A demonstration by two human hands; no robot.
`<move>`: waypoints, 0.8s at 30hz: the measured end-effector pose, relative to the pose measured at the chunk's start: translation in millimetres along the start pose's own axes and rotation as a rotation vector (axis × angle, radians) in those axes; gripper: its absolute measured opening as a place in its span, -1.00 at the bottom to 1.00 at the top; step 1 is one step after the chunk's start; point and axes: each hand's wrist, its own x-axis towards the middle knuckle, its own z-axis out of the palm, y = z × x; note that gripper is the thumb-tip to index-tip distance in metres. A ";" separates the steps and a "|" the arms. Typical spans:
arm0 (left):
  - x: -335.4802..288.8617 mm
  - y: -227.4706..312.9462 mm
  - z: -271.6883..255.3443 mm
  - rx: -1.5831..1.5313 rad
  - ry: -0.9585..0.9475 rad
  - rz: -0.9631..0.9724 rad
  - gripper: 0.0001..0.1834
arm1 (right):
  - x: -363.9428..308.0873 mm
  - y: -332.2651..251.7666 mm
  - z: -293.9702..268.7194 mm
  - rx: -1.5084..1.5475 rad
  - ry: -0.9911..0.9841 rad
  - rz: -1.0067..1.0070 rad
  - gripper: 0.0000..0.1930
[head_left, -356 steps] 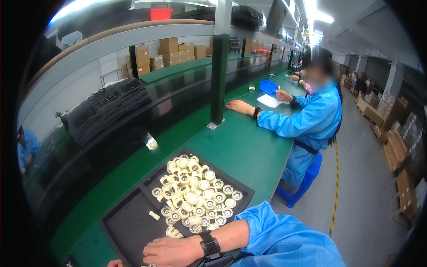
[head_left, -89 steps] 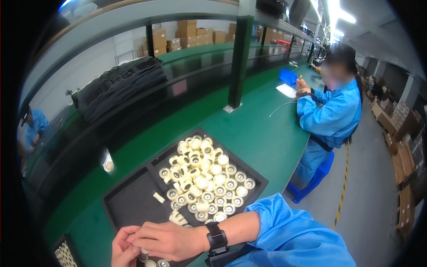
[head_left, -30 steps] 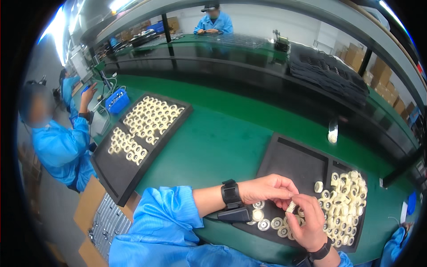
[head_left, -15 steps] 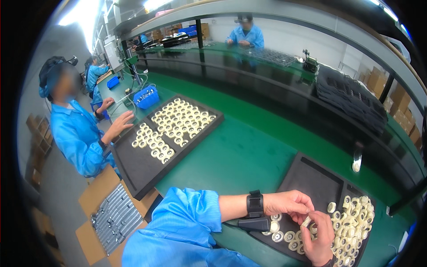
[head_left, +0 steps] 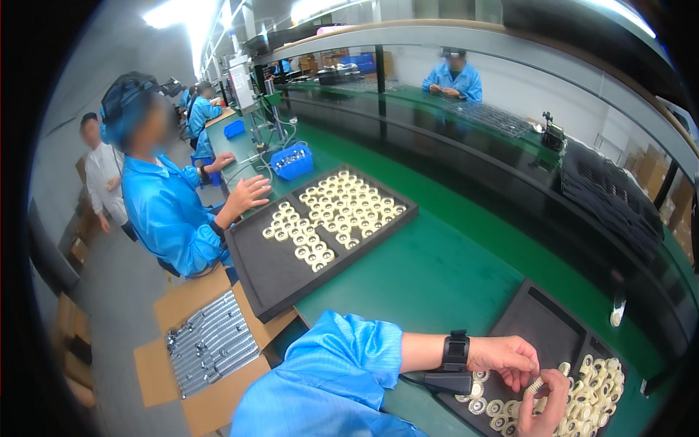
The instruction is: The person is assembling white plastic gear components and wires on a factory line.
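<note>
My right hand point(head_left: 551, 406) pinches a cream toothed gear point(head_left: 537, 384) between thumb and fingers above a black tray. Beside it, my left hand point(head_left: 506, 360), with a black strap on its wrist, has its fingers curled and drawn together next to that gear; what they hold, if anything, is hidden. Loose cream gears point(head_left: 593, 390) with dark centres heap in the tray's right part. More gears point(head_left: 496, 408) lie flat under and beside my hands. The black tray point(head_left: 535, 320) shows bare surface behind my left hand.
Another black tray point(head_left: 280, 291) of cream gears stands left on the green bench point(head_left: 364, 284), with a co-worker's hand point(head_left: 247, 195) at its edge. Behind it is a blue bin point(head_left: 293, 162). An open carton point(head_left: 171, 298) of metal parts stands lower left. A person in white point(head_left: 103, 175) stands far left.
The view has swung left, so things appear shifted to the right and down. The gear stays in my right hand, while my left fingers have curled in more beside it.
</note>
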 end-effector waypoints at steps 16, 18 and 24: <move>0.7 -3.3 -0.1 0.012 0.028 0.011 -0.79 | 1.2 -0.8 2.4 -0.020 -0.010 -0.046 -0.73; 3.3 -4.4 -1.5 0.000 0.023 0.027 -0.80 | 1.1 0.6 4.8 0.006 -0.009 -0.025 -0.72; 8.0 -9.6 2.3 -0.024 0.073 0.069 -0.81 | 8.0 -6.7 2.5 -0.093 0.003 -0.128 -0.79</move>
